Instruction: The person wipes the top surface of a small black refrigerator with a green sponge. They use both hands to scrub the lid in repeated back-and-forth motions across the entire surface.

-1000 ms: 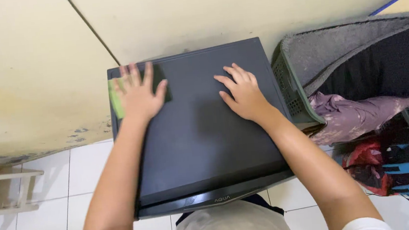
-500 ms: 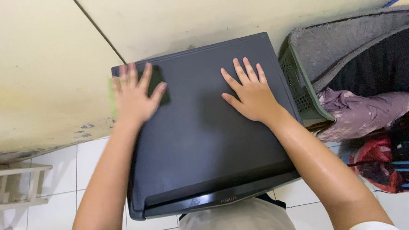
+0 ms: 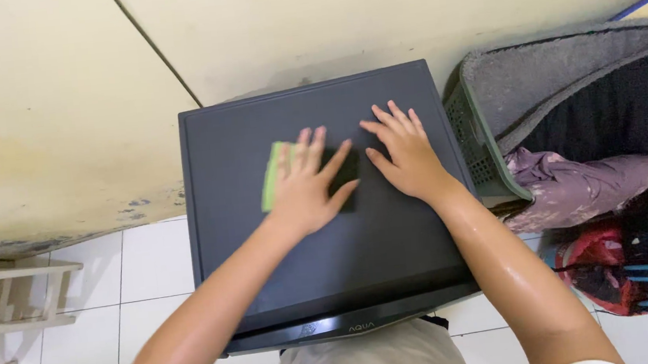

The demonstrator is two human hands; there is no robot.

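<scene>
A dark grey flat appliance top [image 3: 242, 134] fills the middle of the view, set against a cream wall. My left hand [image 3: 305, 184] presses flat on a sponge [image 3: 270, 175] with a green edge and a dark scouring face, near the middle of the top. My right hand [image 3: 408, 155] lies flat with fingers spread on the surface just to the right, almost touching the left hand's fingertips. It holds nothing.
A green laundry basket [image 3: 471, 149] full of grey, purple, red and blue clothes stands right against the appliance. A small wooden stool [image 3: 6, 299] sits on the white tiled floor [image 3: 136, 269] at left. The cream wall [image 3: 60, 111] runs behind.
My left hand has slid the sponge from the far left corner of the top to its middle, next to my right hand. The right hand has barely moved.
</scene>
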